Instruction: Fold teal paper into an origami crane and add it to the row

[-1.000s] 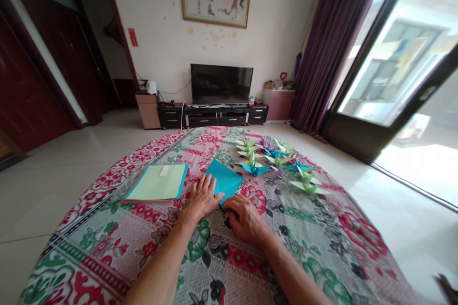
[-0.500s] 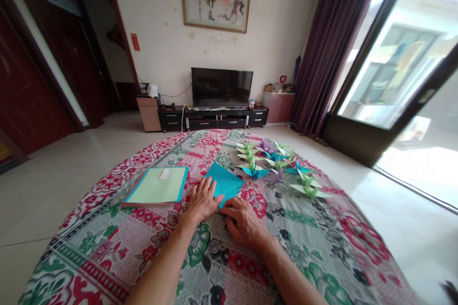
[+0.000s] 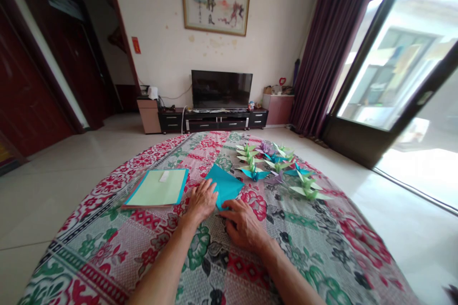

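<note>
A blue sheet of origami paper [image 3: 227,185] lies on the table with one corner pointing towards me. My left hand [image 3: 202,200] rests on its left edge, fingers stretched flat over the paper. At the near corner is my right hand [image 3: 242,221], its fingers bent and the fingertips closed on the paper's tip. How the thumb sits against the paper is partly hidden. Left of my hands lies a stack of square paper [image 3: 155,190], light green on top with blue showing at the edges, and a small white label [image 3: 164,176] on it.
Several folded paper cranes [image 3: 253,171] in green, blue and purple stand grouped at the right back of the round table. A flowered cloth [image 3: 150,257] covers the table. Beyond it are a television [image 3: 222,89] on a low cabinet and a glass door [image 3: 379,66].
My left thumb has drawn in towards its fingers, leaving more of the paper's near part in sight. My right hand has barely shifted at the near corner. The view has tipped slightly upward.
</note>
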`<action>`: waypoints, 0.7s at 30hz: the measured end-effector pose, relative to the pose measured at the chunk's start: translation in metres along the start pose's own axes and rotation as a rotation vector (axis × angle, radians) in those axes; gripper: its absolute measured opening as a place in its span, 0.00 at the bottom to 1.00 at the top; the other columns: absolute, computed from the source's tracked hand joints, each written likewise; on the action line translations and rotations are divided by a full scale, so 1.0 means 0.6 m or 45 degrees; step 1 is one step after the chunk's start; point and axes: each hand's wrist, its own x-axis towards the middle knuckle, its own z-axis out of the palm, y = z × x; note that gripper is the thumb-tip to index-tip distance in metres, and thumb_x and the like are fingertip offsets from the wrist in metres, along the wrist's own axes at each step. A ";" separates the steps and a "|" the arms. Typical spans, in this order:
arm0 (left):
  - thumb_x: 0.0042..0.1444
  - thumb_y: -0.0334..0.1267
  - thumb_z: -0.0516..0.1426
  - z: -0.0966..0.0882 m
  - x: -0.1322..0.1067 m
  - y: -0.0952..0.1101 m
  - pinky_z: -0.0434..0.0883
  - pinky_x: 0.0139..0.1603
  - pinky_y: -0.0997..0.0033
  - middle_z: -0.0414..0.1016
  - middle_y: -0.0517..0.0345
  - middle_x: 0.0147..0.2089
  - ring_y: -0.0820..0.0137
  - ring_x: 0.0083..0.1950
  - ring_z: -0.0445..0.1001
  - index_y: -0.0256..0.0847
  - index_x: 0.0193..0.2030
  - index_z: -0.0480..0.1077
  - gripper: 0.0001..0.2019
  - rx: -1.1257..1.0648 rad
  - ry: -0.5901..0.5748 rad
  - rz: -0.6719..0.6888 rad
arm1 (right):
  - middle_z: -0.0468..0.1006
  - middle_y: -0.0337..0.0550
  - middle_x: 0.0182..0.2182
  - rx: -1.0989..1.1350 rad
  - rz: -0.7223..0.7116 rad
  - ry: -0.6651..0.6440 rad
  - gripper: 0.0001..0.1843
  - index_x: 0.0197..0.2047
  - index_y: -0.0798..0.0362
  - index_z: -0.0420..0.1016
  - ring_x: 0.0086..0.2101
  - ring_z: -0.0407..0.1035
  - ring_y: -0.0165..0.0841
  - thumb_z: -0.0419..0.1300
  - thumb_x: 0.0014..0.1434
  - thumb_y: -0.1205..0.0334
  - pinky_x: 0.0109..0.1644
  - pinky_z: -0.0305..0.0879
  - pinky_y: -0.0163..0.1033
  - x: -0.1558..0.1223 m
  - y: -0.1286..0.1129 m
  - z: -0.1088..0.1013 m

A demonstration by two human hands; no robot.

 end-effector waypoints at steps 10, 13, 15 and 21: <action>0.57 0.47 0.50 -0.009 0.011 -0.024 0.59 0.60 0.56 0.59 0.55 0.63 0.61 0.63 0.57 0.48 0.56 0.63 0.21 -0.027 0.005 0.088 | 0.75 0.41 0.41 0.061 0.011 0.013 0.11 0.38 0.51 0.73 0.40 0.64 0.33 0.52 0.55 0.71 0.49 0.56 0.40 0.010 0.000 0.007; 0.57 0.47 0.50 -0.010 0.014 -0.028 0.59 0.60 0.56 0.60 0.56 0.63 0.62 0.62 0.58 0.48 0.56 0.64 0.20 -0.055 -0.003 0.088 | 0.74 0.42 0.35 -0.003 0.069 0.012 0.10 0.36 0.52 0.72 0.37 0.65 0.31 0.49 0.60 0.67 0.45 0.56 0.38 0.019 -0.001 0.013; 0.57 0.47 0.51 -0.011 0.014 -0.029 0.58 0.60 0.57 0.60 0.56 0.63 0.62 0.62 0.59 0.48 0.56 0.65 0.20 -0.062 -0.013 0.087 | 0.72 0.42 0.33 -0.079 0.132 0.016 0.10 0.39 0.51 0.71 0.36 0.64 0.31 0.49 0.61 0.66 0.43 0.56 0.36 0.027 -0.001 0.019; 0.56 0.47 0.52 -0.011 0.016 -0.033 0.61 0.58 0.59 0.63 0.57 0.61 0.62 0.60 0.61 0.49 0.54 0.66 0.20 -0.058 0.039 0.127 | 0.69 0.44 0.32 -0.281 0.232 0.000 0.10 0.36 0.50 0.72 0.34 0.62 0.33 0.50 0.61 0.64 0.40 0.54 0.37 0.040 -0.002 0.034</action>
